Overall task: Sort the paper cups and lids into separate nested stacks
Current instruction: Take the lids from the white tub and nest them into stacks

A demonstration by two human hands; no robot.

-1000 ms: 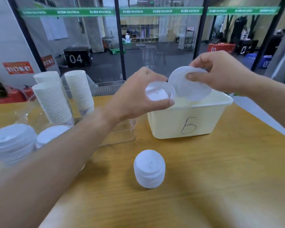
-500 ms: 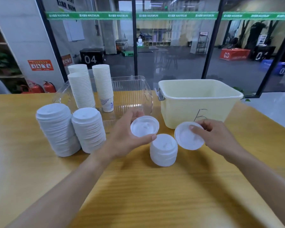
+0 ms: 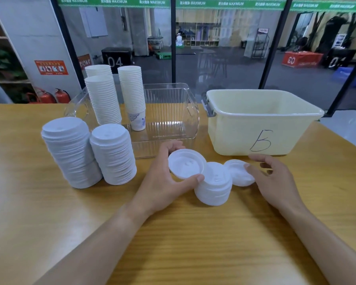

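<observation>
The left hand (image 3: 164, 182) grips a white lid (image 3: 186, 163), thumb curled on its near rim and fingers wrapped round the far edge, holding it tilted just above a short lid stack (image 3: 213, 185) on the table (image 3: 193, 243). The right hand (image 3: 275, 179) pinches a second lid (image 3: 237, 172) by its right edge, fingertips bent, just right of that stack. Left of the left fingers stand two tall lid piles (image 3: 90, 153); beyond them, cup stacks (image 3: 115, 95) sit in a clear bin (image 3: 173, 120). Beyond the right fingers is a cream tub (image 3: 255, 124).
</observation>
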